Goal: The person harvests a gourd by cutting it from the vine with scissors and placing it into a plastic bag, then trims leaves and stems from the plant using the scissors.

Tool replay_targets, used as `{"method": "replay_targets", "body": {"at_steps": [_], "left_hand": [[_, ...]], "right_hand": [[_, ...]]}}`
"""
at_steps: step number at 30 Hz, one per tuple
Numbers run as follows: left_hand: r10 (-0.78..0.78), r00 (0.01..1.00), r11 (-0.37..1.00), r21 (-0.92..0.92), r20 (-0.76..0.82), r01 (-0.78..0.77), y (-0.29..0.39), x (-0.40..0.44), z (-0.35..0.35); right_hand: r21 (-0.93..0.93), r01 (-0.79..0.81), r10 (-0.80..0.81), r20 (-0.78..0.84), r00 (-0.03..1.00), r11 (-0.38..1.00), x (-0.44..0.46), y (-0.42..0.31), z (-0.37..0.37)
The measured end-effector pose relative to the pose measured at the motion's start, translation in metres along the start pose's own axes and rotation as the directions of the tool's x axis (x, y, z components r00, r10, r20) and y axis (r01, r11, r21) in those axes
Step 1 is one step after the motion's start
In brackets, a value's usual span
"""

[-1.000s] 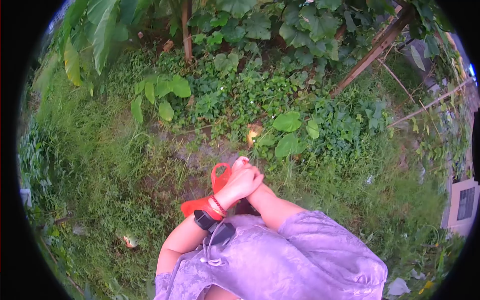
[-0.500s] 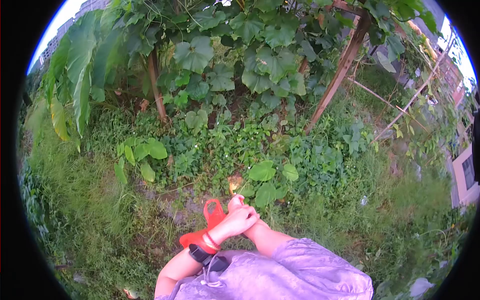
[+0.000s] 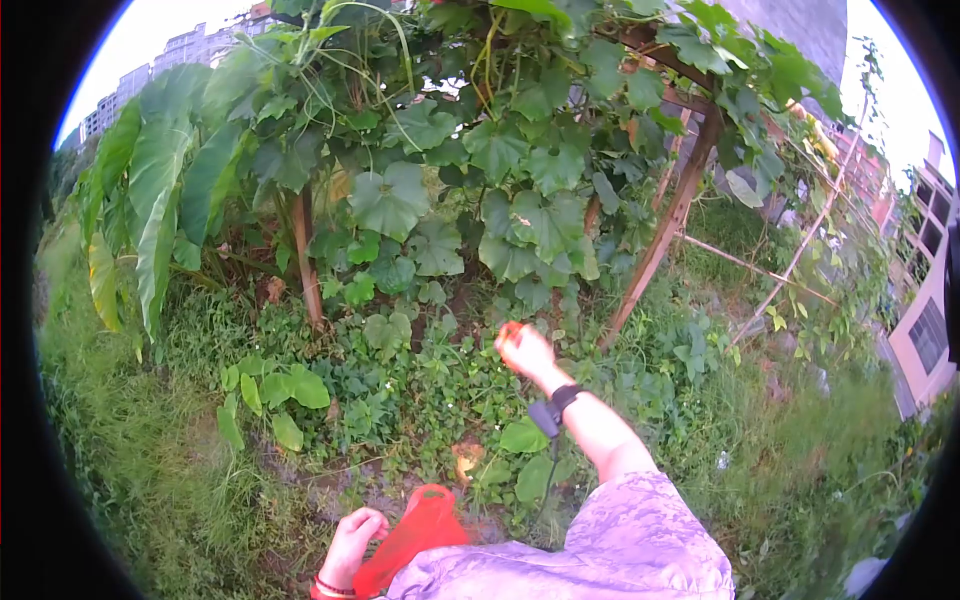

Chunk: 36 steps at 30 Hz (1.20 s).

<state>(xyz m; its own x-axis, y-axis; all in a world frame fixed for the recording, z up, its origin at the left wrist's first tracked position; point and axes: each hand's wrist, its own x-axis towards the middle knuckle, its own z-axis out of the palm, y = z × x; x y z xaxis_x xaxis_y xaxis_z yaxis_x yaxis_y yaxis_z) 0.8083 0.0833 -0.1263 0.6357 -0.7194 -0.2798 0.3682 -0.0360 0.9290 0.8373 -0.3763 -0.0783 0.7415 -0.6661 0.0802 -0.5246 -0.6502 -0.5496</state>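
My left hand is low in the view, its fingers loosely curled with nothing visible in them. A red plastic bag hangs at that wrist and spreads out beside the hand, one handle loop standing up. Stretched forward over the weeds, my right hand is closed in front of the leafy vines. An orange-red patch shows at its fingertips; what it is, I cannot make out. A black band with a small dark box sits on the right wrist, a cable hanging from it.
Slanting wooden posts hold up the vine trellis. Large drooping leaves stand on the left. A yellowish-brown object lies on the ground ahead. Thin poles cross at the right, near a building. Grass and weeds cover the ground.
My hands were together, the right one near the left forearm. They are now apart: the right has reached forward and up, the left has dropped lower left with the bag. The view has tilted upward.
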Motion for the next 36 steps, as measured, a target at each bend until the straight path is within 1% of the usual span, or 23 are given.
{"method": "replay_targets", "body": {"at_steps": [1, 2, 3, 5, 6, 7, 8, 9, 10, 11, 13, 14, 16, 19, 20, 22, 23, 28, 29, 30, 33, 34, 36], "left_hand": [[-0.026, 0.995, 1.0, 0.011, -0.091, 0.027, -0.009, -0.003, -0.013], [-0.044, 0.983, 0.999, 0.02, -0.18, 0.048, -0.016, -0.004, -0.024], [-0.035, 0.984, 0.999, 0.015, -0.176, 0.038, -0.024, -0.006, -0.035], [-0.135, 0.982, 0.972, -0.209, -0.131, 0.105, -0.035, -0.016, -0.056], [-0.131, 0.983, 0.972, -0.212, -0.126, 0.103, -0.036, -0.017, -0.062], [-0.136, 0.969, 0.976, -0.198, -0.206, 0.094, -0.037, -0.017, -0.067], [-0.141, 0.949, 0.979, -0.18, -0.283, 0.092, -0.033, -0.019, -0.072], [-0.128, 0.953, 0.977, -0.199, -0.276, 0.074, -0.005, -0.024, -0.068], [-0.179, 0.941, 0.917, -0.396, -0.286, 0.054, 0.008, -0.025, -0.066], [-0.16, 0.927, 0.944, -0.326, -0.338, 0.044, 0.003, -0.022, -0.083], [-0.149, 0.889, 0.973, -0.223, -0.434, 0.054, 0.01, -0.022, -0.108], [-0.129, 0.883, 0.982, -0.18, -0.451, 0.052, 0.023, -0.025, -0.112], [-0.153, 0.831, 0.961, -0.278, -0.535, -0.003, 0.051, -0.027, -0.105], [-0.167, 0.778, 0.934, -0.351, -0.606, -0.072, 0.049, -0.025, -0.114], [-0.015, 0.76, 0.928, -0.292, -0.649, -0.231, 0.05, -0.018, -0.108], [-0.033, 0.726, 0.917, -0.31, -0.687, -0.251, 0.028, 0.001, -0.122], [-0.054, 0.701, 0.918, -0.312, -0.711, -0.246, 0.023, 0.014, -0.124], [-0.105, 0.669, 0.845, -0.421, -0.736, -0.331, 0.001, 0.093, -0.109], [-0.098, 0.716, 0.824, -0.46, -0.691, -0.331, 0.004, 0.109, -0.101], [-0.068, 0.719, 0.808, -0.461, -0.692, -0.368, 0.013, 0.124, -0.088], [-0.097, 0.74, 0.822, -0.473, -0.666, -0.318, 0.025, 0.155, -0.072], [-0.143, 0.759, 0.814, -0.511, -0.635, -0.275, 0.038, 0.16, -0.061], [-0.207, 0.767, 0.806, -0.55, -0.608, -0.219, 0.053, 0.162, -0.047]], "right_hand": [[-0.044, -0.035, 0.03, -0.111, 0.993, 0.998, 0.017, -0.01, -0.016], [-0.055, 0.044, -0.058, -0.289, 0.956, 0.998, 0.021, -0.025, -0.033], [-0.038, 0.074, -0.083, -0.399, 0.913, 0.997, 0.032, -0.037, -0.044], [-0.049, 0.062, -0.077, -0.478, 0.875, 0.997, 0.052, -0.058, -0.068], [-0.023, 0.08, -0.081, -0.484, 0.871, 0.997, 0.061, -0.071, -0.083], [-0.016, 0.113, -0.105, -0.521, 0.847, 0.994, 0.07, -0.083, -0.097], [-0.066, 0.123, -0.138, -0.593, 0.793, 0.99, 0.081, -0.092, -0.109], [-0.177, 0.058, -0.16, -0.643, 0.749, 0.983, 0.098, -0.097, -0.124], [-0.152, 0.072, -0.156, -0.658, 0.737, 0.986, 0.103, -0.111, -0.144], [-0.13, 0.058, -0.131, -0.667, 0.733, 0.99, 0.11, -0.123, -0.163], [-0.199, -0.011, -0.14, -0.726, 0.673, 0.98, 0.135, -0.136, -0.193], [-0.163, -0.012, -0.107, -0.701, 0.705, 0.986, 0.146, -0.145, -0.21], [-0.207, -0.06, -0.124, -0.767, 0.629, 0.976, 0.181, -0.152, -0.235], [-0.177, -0.189, -0.037, -0.816, 0.576, 0.966, 0.206, -0.179, -0.265], [-0.164, -0.236, -0.007, -0.834, 0.552, 0.958, 0.209, -0.193, -0.273], [-0.182, -0.248, -0.008, -0.821, 0.571, 0.952, 0.224, -0.209, -0.29], [-0.176, -0.26, -0.007, -0.841, 0.541, 0.949, 0.238, -0.215, -0.298], [-0.225, -0.307, -0.064, -0.887, 0.457, 0.925, 0.318, -0.226, -0.325], [-0.229, -0.324, -0.032, -0.856, 0.516, 0.918, 0.32, -0.232, -0.332], [-0.228, -0.322, -0.033, -0.857, 0.513, 0.919, 0.331, -0.233, -0.339], [-0.277, -0.319, -0.066, -0.838, 0.541, 0.906, 0.356, -0.239, -0.357], [-0.282, -0.316, -0.071, -0.836, 0.544, 0.906, 0.365, -0.236, -0.363], [-0.403, -0.263, -0.21, -0.812, 0.545, 0.877, 0.379, -0.228, -0.364]]}}
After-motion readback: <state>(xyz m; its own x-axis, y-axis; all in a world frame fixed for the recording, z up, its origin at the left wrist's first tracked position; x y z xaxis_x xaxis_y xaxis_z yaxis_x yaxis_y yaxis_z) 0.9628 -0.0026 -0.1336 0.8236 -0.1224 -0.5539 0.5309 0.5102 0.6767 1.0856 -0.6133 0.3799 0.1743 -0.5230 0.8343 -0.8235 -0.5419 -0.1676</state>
